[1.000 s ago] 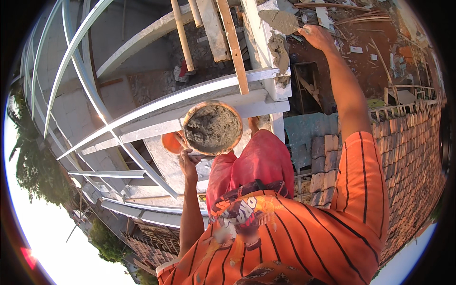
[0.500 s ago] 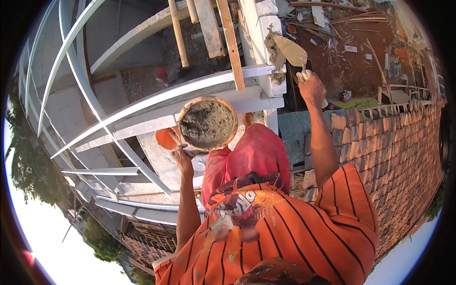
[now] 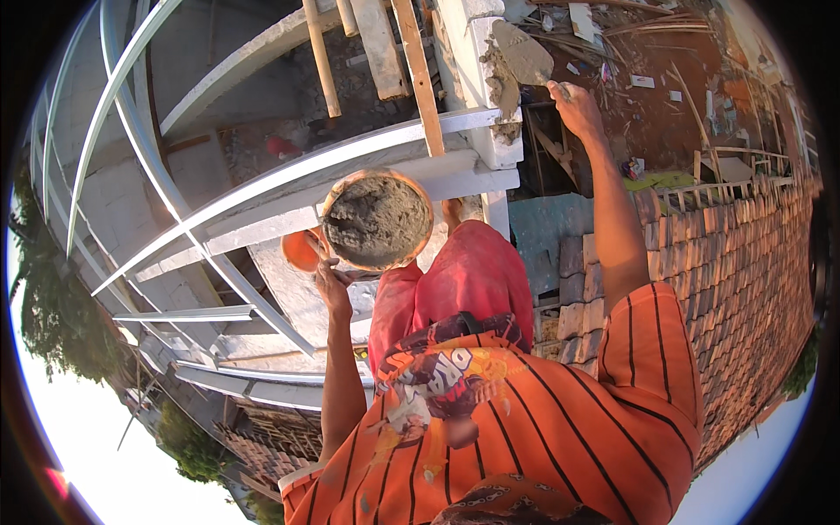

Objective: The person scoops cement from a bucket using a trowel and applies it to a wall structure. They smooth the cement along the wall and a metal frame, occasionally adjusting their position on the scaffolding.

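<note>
My right hand (image 3: 575, 109) is closed round the handle of a pointing trowel (image 3: 525, 54). Grey mortar coats the blade, which lies against the side of the white block wall (image 3: 483, 98). A rough patch of wet mortar (image 3: 502, 87) clings to the wall beside the blade. My left hand (image 3: 332, 284) grips the lower left rim of a round bowl (image 3: 429, 229) above my knees. Wet grey mortar (image 3: 378, 219) nearly fills it. Just left of the bowl is a smaller orange container (image 3: 301, 251), partly hidden by my fingers.
Curved light metal beams (image 3: 175, 210) cross the left side, over a deep drop. Wooden poles (image 3: 418, 79) stand near the wall. A tiled roof (image 3: 700, 289) slopes away at right. Boards and rubble (image 3: 643, 79) litter the red ground below.
My right hand has moved up and the trowel blade has turned and shifted upward along the wall, now showing mortar on its face. My left hand stays at the bowl.
</note>
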Demonstrator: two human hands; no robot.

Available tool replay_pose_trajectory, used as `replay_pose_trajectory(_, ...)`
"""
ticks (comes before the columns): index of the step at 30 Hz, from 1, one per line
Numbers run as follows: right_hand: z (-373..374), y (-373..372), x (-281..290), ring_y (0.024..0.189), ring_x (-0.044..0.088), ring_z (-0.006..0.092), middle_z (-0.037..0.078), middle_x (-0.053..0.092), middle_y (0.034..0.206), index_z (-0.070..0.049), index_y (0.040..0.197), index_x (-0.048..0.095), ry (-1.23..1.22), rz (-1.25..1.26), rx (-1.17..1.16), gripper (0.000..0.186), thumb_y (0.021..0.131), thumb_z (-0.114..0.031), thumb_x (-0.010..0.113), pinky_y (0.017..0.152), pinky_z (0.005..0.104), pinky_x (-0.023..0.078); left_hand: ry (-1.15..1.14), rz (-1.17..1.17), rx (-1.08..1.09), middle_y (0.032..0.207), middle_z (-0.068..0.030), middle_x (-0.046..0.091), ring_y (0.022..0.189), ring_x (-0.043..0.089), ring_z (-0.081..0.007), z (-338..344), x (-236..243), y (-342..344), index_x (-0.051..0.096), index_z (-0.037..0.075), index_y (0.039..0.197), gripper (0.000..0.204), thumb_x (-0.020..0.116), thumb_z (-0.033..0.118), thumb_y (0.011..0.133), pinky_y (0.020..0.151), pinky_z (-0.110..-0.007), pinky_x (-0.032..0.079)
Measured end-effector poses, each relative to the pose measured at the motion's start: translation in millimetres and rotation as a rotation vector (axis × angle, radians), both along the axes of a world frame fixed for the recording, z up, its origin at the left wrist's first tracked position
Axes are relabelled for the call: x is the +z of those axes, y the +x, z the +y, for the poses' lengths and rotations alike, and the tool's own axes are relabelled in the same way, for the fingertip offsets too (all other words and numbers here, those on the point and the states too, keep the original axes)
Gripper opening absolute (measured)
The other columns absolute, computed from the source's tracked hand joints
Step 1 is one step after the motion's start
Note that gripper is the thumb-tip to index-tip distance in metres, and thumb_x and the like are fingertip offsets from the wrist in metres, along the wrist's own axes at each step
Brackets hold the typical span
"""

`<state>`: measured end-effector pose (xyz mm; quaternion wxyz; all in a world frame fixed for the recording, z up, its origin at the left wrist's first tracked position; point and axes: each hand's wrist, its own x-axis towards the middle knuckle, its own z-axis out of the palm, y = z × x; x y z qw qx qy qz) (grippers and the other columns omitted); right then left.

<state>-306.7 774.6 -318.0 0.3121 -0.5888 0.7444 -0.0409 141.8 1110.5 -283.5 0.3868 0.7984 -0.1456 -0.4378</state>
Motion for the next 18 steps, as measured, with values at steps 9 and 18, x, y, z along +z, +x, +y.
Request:
replay_pose_trajectory(9,86,5,-69,0.092,0.058,0.038,0.021,0.062,0.096,-0.007,0.108,0.059,0.086,0.054,0.179,0.054,0.087,-0.053,0.043,0.079,0.0451,0.046,0.003,0.01,0.0,0.053,-0.0017,0.041,0.051,0.053,-0.0145,-4,6,-2,0.05,0.005,0.094,0.042,0.029,0.04,0.097,0.053,-0.029,0.05)
replay_pose_trajectory(18,34,-30,-27,0.092,0.062,0.0285,0.009,0.064,0.102,-0.012,0.107,0.061,0.049,0.249,0.474,0.044,0.086,-0.049,0.05,0.076,0.041,0.049,-0.018,0.006,0.024,0.054,-0.0018,0.043,0.051,0.052,-0.0133,0,1,-2,0.05,0.005,0.095,0.041,0.032,0.041,0.097,0.053,-0.027,0.048)
